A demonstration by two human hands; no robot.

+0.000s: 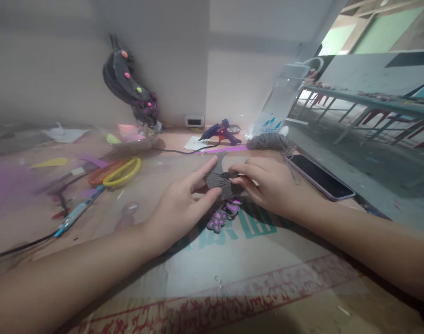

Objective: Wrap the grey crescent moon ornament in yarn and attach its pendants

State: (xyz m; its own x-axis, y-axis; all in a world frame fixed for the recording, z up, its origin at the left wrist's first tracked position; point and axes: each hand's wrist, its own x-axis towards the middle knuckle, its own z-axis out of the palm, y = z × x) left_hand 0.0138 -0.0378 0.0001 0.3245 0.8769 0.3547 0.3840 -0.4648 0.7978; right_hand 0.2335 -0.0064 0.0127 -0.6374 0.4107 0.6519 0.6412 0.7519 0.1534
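Between my two hands is a small grey craft piece (219, 182) wrapped in yarn, held a little above the table. Purple-and-grey flower shapes (217, 221) hang at its lower end. My left hand (194, 197) grips it from the left, with thumb in front and fingers behind. On the other side, the fingertips of my right hand (259, 181) pinch the piece's right edge, where dark strands show. A bundle of grey yarn (269, 142) lies just beyond my right hand.
A blue glue gun (217, 131) rests behind my hands. Yellow-handled scissors (123, 172) and a blue corded pen-like tool (80, 211) lie left. At right are a phone (321, 177) and clear bottle (276, 99). A dark curved yarn-wrapped figure (128, 76) stands back left.
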